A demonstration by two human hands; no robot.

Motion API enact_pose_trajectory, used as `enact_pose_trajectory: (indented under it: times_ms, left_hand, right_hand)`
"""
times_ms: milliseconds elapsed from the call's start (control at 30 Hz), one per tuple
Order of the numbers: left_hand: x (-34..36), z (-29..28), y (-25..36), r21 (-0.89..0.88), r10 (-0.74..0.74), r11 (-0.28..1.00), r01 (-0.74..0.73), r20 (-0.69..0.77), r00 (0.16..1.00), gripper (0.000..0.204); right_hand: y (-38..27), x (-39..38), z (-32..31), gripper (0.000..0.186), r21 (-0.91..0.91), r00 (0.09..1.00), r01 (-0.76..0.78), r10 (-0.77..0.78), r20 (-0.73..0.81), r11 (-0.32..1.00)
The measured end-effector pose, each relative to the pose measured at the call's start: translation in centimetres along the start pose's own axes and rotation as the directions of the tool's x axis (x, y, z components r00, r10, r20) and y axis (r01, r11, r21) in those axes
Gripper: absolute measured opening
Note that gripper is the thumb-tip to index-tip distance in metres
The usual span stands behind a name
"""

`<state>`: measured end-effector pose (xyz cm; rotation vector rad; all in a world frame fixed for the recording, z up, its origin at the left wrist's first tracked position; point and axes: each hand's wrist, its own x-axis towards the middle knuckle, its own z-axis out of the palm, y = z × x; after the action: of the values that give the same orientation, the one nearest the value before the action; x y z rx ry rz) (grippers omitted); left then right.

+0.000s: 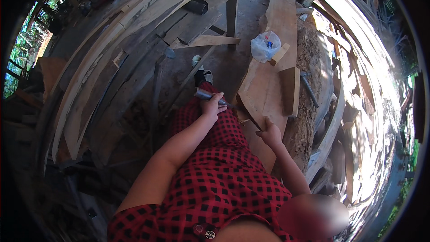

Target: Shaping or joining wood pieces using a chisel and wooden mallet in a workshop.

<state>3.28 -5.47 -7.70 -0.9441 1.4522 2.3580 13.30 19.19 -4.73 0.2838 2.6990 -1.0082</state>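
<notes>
My left hand [212, 106] is closed around a grey, cylindrical tool handle [204, 94] above my lap. A thin shaft seems to run from it toward the right, but its tip is hard to make out. To the right, my right hand [270, 133] pinches the near end of a thin, dark strip [251, 115], which slants away along the edge of a wide wooden plank [264, 89]. Beyond that hand, a squared wooden block [290, 92] stands on the plank. A hammer [309, 89] lies on the rough log beside it.
A clear plastic bag [265, 47] with blue and red items sits on the plank against a small wood block [281, 54]. Long boards [134, 18] lean along the left. Scrap wood [354, 121] is heaped at the right. A dark tube [196, 6] lies at the back.
</notes>
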Motion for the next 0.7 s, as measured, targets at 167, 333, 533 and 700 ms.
enact_pose_trajectory:
  times_ms: [167, 333, 533, 700]
  left_hand:
    - [-2.6, 2.0, 0.7, 0.199, 0.271, 0.914, -0.354, 0.350, 0.897, 0.016]
    - [-2.2, 2.3, 1.5, 0.257, 0.218, 0.923, -0.287, 0.267, 0.939, 0.018]
    - [-2.5, 3.1, 0.5, 0.313, 0.349, 0.839, -0.445, 0.318, 0.882, 0.019]
    - [-2.0, 4.7, -0.6, 0.271, 0.560, 0.642, -0.717, 0.473, 0.680, 0.016]
  right_hand:
    - [1.7, 0.2, 0.8, 0.082, 0.038, 0.999, -0.042, 0.041, 0.008, 0.998]
    - [0.1, 0.4, -1.1, 0.080, -0.017, 0.999, -0.011, 0.011, 0.044, 1.000]
    - [-9.0, -1.3, -8.6, 0.073, 0.249, 0.947, 0.297, -0.250, -0.202, 0.922]
    - [-14.4, -2.4, -14.3, 0.072, -0.046, 0.762, 0.633, -0.632, -0.142, 0.773]
